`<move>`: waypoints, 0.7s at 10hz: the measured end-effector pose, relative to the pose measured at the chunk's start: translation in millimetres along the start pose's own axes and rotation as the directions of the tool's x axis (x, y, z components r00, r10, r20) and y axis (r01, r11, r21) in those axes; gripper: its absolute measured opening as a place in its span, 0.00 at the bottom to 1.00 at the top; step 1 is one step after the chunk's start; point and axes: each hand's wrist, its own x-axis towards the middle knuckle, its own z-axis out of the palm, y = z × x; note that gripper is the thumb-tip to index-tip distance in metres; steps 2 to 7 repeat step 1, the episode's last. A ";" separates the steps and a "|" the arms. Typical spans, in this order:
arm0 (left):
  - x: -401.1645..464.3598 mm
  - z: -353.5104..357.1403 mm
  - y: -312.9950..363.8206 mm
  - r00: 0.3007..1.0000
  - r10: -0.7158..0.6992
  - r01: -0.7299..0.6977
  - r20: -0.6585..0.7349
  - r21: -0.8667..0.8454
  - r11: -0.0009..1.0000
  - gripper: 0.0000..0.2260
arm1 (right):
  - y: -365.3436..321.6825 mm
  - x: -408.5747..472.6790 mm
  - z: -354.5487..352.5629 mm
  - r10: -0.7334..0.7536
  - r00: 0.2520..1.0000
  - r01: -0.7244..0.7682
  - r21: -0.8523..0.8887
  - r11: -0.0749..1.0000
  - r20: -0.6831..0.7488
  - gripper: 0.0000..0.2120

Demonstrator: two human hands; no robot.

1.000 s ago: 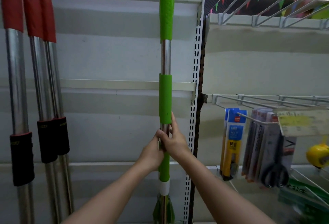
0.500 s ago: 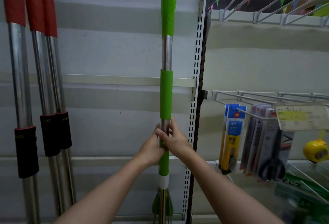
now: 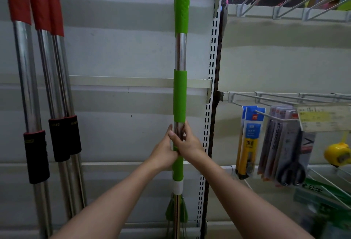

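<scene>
Both hands grip a mop pole (image 3: 180, 94) that stands upright close to the right edge of a pale back panel (image 3: 117, 52), just left of the slotted upright (image 3: 211, 86). The left hand (image 3: 164, 153) wraps the pole from the left, its fingers curled behind it. The right hand (image 3: 188, 143) closes on it from the right, thumb laid across the front and forefinger pointing up along the shaft. The two hands touch each other, on the short bare metal stretch below the middle green sleeve and the top of the lower green sleeve. The pole's white cap reaches the panel's top edge; its green strands hang near the bottom edge.

Along the panel's left edge hang three metal poles (image 3: 28, 79) with red tops and black grips. A flat rail (image 3: 123, 82) crosses the panel behind the mop pole. Right of the upright, wire hooks (image 3: 275, 98) carry packs of utility knives (image 3: 249, 140) and scissors (image 3: 284, 149). At the far right sits a yellow thing (image 3: 337, 153), perhaps a tape measure; it is too blurred to be sure.
</scene>
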 end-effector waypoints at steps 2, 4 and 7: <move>-1.3 -1.4 -2.1 1.000 -0.020 0.020 -0.013 -0.012 1.000 0.39 | 2.4 -3.3 -0.8 0.027 1.000 -0.027 0.013 1.000 -0.006 0.31; -1.3 -1.4 -2.1 1.000 -0.020 0.020 -0.013 -0.012 1.000 0.39 | 2.4 -3.3 -0.8 0.027 1.000 -0.027 0.013 1.000 -0.006 0.31; -1.3 -1.4 -2.1 1.000 -0.020 0.020 -0.013 -0.012 1.000 0.39 | 2.4 -3.3 -0.8 0.027 1.000 -0.027 0.013 1.000 -0.006 0.31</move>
